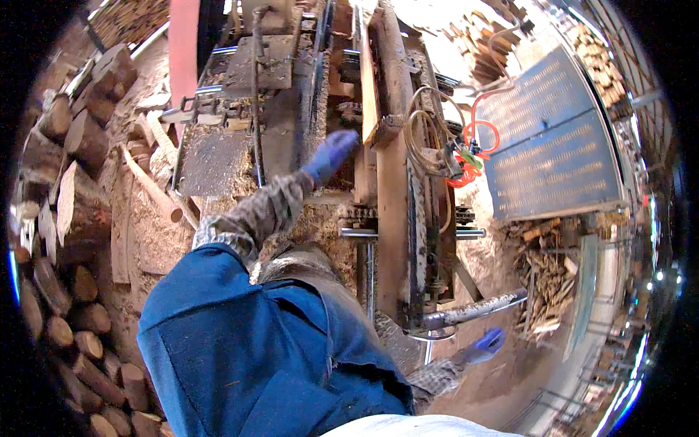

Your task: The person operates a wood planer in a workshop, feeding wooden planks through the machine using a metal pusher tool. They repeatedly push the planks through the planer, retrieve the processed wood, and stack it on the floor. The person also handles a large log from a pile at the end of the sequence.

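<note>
My left hand (332, 156), in a blue-purple glove, reaches out over the machine at the upper middle. Its fingers point toward an upright wooden board (369, 80), slightly blurred; they look stretched out with nothing in them. Whether the fingertips touch the wood I cannot tell. At the lower right, my right hand (486, 346), also gloved, is held out to the side with its fingers loosely bent and nothing seen in it. A worn metal bar (477, 312) juts from the machine just above this hand, apart from it.
Cut logs (86, 207) are piled along the left. Coiled orange hose (470, 171) hangs on the machine's right side, beside a large blue-grey slotted panel (546, 138). Split firewood (550, 284) lies at the right. Sawdust covers a metal plate (217, 164) left of my reaching hand.
</note>
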Action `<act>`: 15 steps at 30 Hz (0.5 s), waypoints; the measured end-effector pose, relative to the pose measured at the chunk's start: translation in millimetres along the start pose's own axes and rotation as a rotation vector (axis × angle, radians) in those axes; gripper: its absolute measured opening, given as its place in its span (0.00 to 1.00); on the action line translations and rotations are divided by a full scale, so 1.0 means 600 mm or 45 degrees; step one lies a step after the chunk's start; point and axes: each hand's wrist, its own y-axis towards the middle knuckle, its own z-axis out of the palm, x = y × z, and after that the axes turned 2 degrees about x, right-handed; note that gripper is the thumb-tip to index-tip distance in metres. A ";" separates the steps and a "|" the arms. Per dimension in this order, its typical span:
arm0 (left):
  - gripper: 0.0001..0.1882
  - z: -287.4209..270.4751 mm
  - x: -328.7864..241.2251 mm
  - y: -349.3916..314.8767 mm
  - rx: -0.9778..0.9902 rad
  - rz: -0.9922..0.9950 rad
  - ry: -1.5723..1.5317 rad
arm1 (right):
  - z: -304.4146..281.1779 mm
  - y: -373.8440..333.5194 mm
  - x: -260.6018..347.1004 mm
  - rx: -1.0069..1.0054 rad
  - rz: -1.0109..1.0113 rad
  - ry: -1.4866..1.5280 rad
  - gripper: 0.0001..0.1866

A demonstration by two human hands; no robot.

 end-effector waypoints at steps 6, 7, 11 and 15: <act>0.27 0.007 0.102 0.217 0.113 -0.139 -0.332 | 0.003 0.055 0.410 0.444 0.034 0.309 0.24; 0.28 0.041 0.101 0.224 0.134 -0.172 -0.271 | 0.035 0.045 0.431 0.436 0.029 0.366 0.28; 0.35 0.071 0.165 0.265 0.120 -0.141 -0.172 | 0.131 0.044 0.527 0.267 -0.162 0.000 0.35; 0.44 0.113 0.202 0.249 0.201 -0.393 -0.294 | 0.134 0.017 0.529 0.082 -0.006 -0.438 0.37</act>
